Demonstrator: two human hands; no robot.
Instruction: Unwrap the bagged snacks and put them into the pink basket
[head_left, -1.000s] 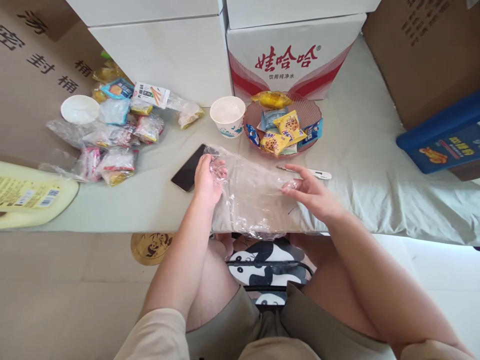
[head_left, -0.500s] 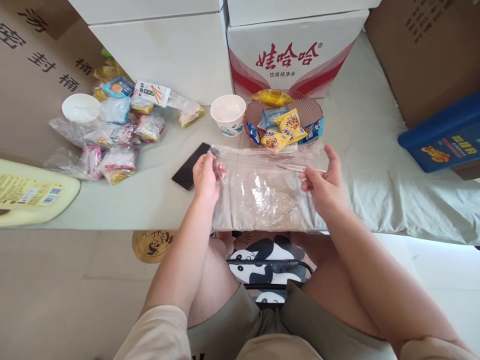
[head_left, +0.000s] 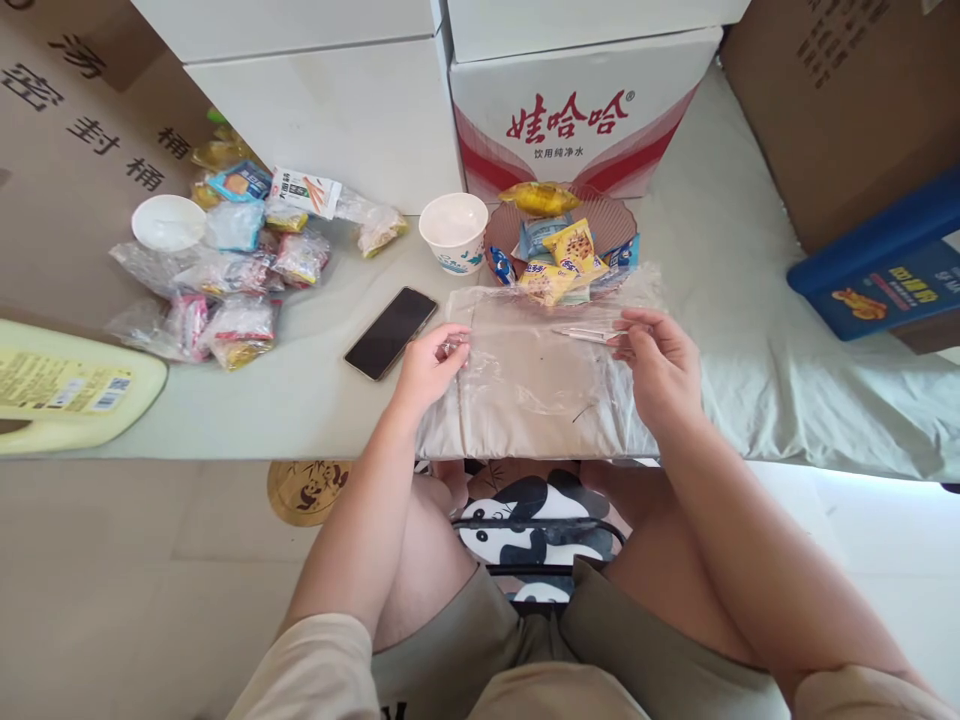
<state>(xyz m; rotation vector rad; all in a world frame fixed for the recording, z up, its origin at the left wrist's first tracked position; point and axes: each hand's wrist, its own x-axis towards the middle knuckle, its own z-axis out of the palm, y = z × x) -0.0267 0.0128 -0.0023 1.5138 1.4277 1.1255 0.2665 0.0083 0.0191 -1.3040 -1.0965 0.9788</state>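
A clear plastic bag [head_left: 525, 370] lies spread at the front of the cloth-covered table, its far edge reaching the snack bowl. My left hand [head_left: 429, 372] is closed, pinching the bag's left side near its upper corner. Over the bag's right side, my right hand [head_left: 664, 370] grips a pair of thin metal tweezers [head_left: 585, 334], their tips pointing left. Just left of my left hand rests a black phone [head_left: 391, 332]. Behind the bag stands a pinkish ribbed bowl [head_left: 615, 215] with several wrapped snacks, and beside it a white paper cup [head_left: 453, 235].
Several bagged snacks [head_left: 225, 268] and a white bowl [head_left: 169, 222] are piled at the left. A yellow jug [head_left: 82, 385] lies at the left edge; a blue container [head_left: 877, 260] is at the right. White cartons [head_left: 570, 120] form the back.
The bag has come down flatter onto the table. My left hand has shifted right and slightly down, away from the phone. My right index finger, raised before, is now bent towards the tweezers.
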